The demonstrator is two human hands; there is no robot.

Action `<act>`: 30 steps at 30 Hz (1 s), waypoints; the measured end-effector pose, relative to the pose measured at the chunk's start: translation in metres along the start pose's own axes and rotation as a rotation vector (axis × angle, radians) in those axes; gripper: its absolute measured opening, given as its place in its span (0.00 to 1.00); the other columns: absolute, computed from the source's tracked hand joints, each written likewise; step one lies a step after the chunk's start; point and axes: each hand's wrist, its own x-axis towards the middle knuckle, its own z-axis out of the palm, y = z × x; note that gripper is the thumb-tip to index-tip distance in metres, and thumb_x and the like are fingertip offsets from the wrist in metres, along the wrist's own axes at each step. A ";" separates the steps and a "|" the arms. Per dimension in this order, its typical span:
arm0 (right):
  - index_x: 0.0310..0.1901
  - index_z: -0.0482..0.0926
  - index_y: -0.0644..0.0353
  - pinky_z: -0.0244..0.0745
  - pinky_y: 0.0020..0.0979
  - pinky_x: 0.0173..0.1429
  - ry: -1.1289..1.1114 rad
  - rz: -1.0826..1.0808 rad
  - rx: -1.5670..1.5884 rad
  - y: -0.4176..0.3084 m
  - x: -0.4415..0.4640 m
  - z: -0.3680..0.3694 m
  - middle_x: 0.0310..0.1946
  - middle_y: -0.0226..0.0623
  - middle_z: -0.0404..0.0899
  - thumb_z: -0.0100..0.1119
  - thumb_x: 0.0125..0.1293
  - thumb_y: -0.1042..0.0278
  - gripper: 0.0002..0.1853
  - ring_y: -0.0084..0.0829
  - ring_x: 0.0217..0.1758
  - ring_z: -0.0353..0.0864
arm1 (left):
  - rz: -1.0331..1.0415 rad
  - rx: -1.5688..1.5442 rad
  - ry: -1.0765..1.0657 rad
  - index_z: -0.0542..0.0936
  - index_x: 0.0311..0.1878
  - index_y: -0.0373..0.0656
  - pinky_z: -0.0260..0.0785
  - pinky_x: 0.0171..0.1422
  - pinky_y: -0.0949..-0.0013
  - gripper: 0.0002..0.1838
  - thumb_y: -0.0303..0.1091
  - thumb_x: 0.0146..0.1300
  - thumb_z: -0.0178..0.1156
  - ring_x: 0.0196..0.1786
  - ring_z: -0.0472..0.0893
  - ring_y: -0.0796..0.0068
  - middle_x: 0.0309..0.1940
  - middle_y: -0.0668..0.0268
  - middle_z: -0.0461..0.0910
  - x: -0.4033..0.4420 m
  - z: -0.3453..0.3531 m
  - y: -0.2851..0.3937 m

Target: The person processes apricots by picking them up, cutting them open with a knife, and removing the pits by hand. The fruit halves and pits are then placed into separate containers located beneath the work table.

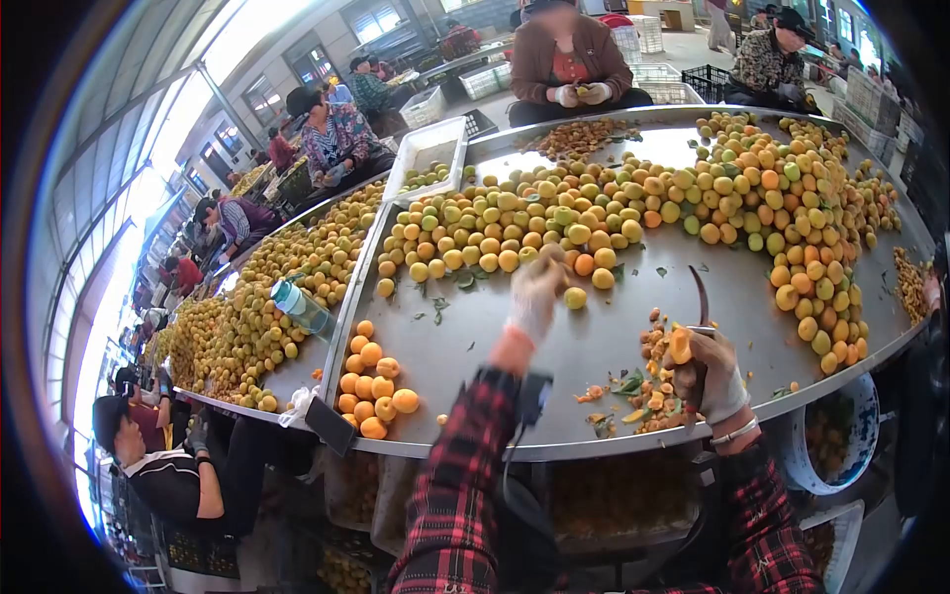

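Note:
My left hand [535, 292], in a whitish glove, reaches out to the near edge of the apricot pile [515, 223]. Its fingers are smeared by motion, so whether they hold a fruit cannot be made out. A single yellow apricot [575, 298] lies just right of it. Also gloved, my right hand [720, 384] is closed around a knife with a thin curved blade [702, 293] pointing up. An orange apricot piece [680, 346] is held at its fingertips. Below and left of that hand, a heap of pits and scraps [648, 396] lies on the metal table [475, 381].
Several orange apricots [374, 386] sit at the near left, beside a dark phone-like slab [331, 426]. A bottle [302, 307] lies on the left table's fruit. Under the right edge stands a blue-white basin [863, 436]. A person [571, 59] sits across the table.

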 end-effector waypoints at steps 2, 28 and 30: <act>0.52 0.77 0.74 0.65 0.17 0.17 0.014 -0.028 0.034 0.002 0.006 -0.002 0.31 0.44 0.84 0.58 0.66 0.58 0.24 0.18 0.17 0.74 | 0.075 0.666 0.264 0.82 0.45 0.39 0.72 0.39 0.68 0.10 0.28 0.63 0.55 0.32 0.79 0.72 0.27 0.60 0.77 0.070 -0.036 -0.017; 0.55 0.73 0.68 0.68 0.19 0.20 -0.172 -0.005 0.125 0.022 0.001 0.009 0.39 0.50 0.81 0.62 0.59 0.65 0.24 0.19 0.22 0.73 | -0.361 -0.614 -0.067 0.72 0.65 0.33 0.73 0.57 0.70 0.23 0.33 0.70 0.58 0.54 0.80 0.72 0.58 0.61 0.76 -0.162 0.030 0.028; 0.55 0.73 0.69 0.68 0.19 0.20 -0.185 -0.004 0.128 0.020 0.000 0.010 0.39 0.51 0.81 0.61 0.59 0.66 0.24 0.19 0.22 0.73 | -0.356 -0.628 -0.055 0.72 0.65 0.33 0.73 0.58 0.70 0.23 0.33 0.71 0.58 0.54 0.80 0.72 0.59 0.61 0.76 -0.166 0.026 0.025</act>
